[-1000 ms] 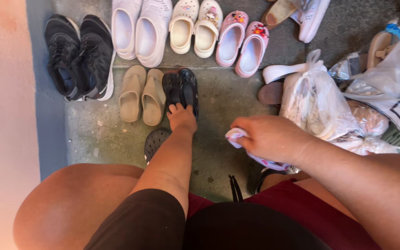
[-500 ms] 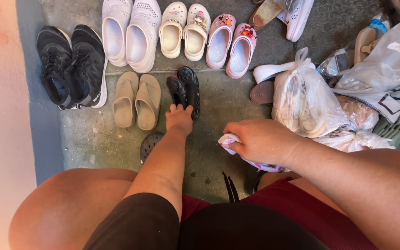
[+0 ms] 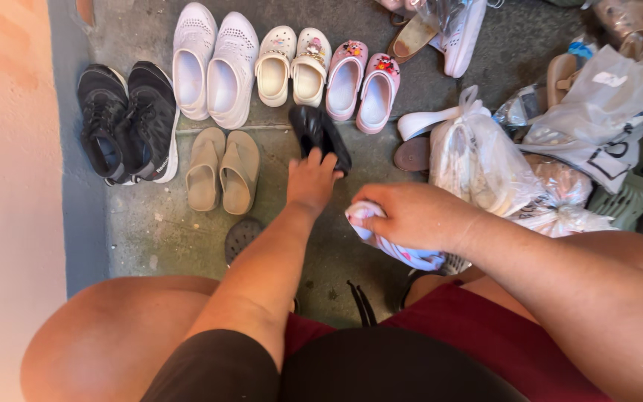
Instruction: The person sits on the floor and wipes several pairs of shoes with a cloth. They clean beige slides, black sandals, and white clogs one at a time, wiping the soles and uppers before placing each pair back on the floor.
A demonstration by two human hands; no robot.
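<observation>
Slippers [image 3: 223, 170] are lying on the floor [image 3: 150, 223], sneakers [image 3: 128, 120] sitting to their left. Clogs [image 3: 284, 67] are lining up behind them, bags [image 3: 530, 156] resting at right.

The person wears black shorts [image 3: 217, 368] and a maroon garment [image 3: 515, 350].

Single head-worn camera, looking steeply down past the wearer's knees, close to both forearms, facing the grey concrete floor [image 3: 351, 246], rows of footwear filling the upper frame

Probably a home entryway: paired shoes [image 3: 217, 63] lined along a concrete floor [image 3: 150, 223].
</observation>
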